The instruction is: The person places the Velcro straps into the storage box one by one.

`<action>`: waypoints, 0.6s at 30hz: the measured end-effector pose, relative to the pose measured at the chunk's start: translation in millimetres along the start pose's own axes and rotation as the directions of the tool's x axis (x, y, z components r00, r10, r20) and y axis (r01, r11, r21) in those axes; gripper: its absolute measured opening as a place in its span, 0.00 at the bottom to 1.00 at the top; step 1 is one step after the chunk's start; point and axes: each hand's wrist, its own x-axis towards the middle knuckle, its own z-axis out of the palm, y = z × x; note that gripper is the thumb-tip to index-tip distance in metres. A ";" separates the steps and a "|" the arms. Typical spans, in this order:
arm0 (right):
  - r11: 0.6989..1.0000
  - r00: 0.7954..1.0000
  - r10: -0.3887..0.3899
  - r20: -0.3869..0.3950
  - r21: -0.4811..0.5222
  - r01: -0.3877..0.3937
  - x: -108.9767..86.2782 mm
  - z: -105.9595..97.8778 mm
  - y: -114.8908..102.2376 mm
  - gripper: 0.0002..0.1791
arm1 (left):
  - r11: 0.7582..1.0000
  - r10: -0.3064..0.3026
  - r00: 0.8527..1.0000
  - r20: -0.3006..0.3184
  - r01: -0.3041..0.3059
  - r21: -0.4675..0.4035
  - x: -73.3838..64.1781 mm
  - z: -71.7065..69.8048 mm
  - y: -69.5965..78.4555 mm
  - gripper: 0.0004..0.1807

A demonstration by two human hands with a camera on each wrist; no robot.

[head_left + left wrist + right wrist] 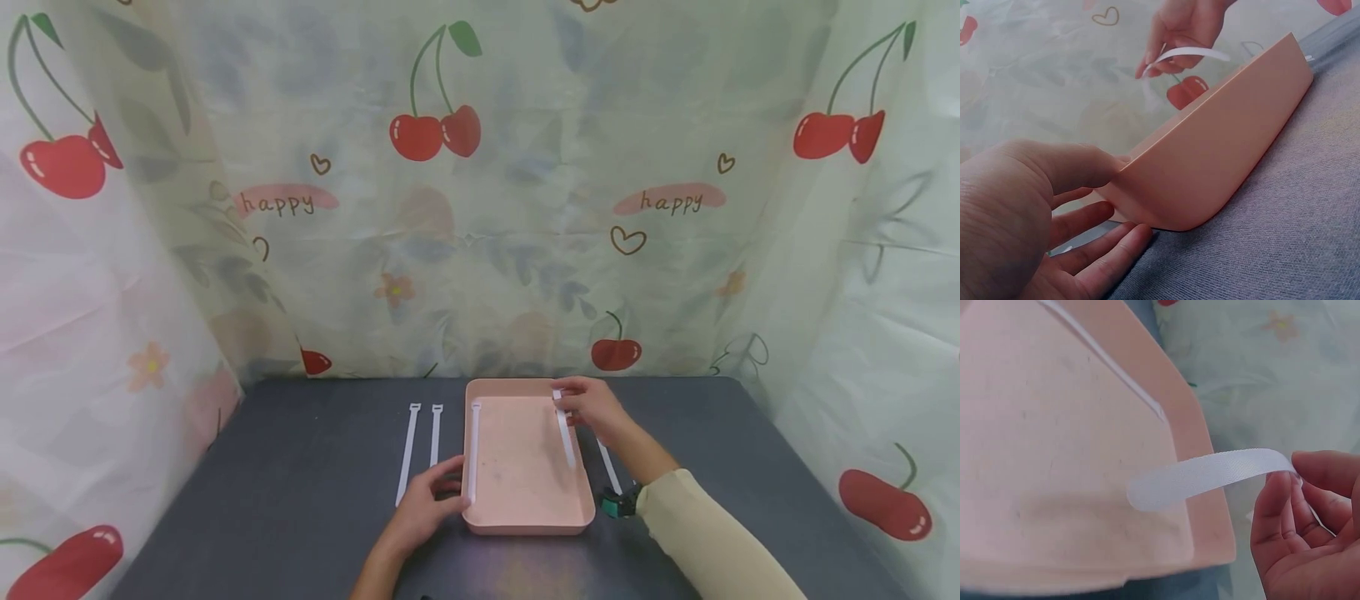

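A pink rectangular tray (525,467) lies on the dark table. My left hand (422,510) holds its near left side, the thumb over the rim and the fingers against the outer wall in the left wrist view. Above the tray's far right part, my right hand (596,410) pinches a white hook-and-loop cable tie (1210,476) by one end. The other end of that strap hangs over the tray floor in a curve. A second white cable tie (474,454) lies lengthwise along the tray's left inner side.
Left of the tray, two more white straps lie on the table, an outer strap (407,454) and an inner strap (436,437). Another strap (609,467) lies right of the tray, partly behind my right arm. A cherry-patterned curtain (468,208) surrounds the table.
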 end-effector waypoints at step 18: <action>0.981 0.995 0.096 0.015 0.168 -0.098 17.1 46.4 -2.0 0.20 | 0.999 -0.042 0.999 -0.003 0.042 0.016 -0.8 -0.5 10.2 0.33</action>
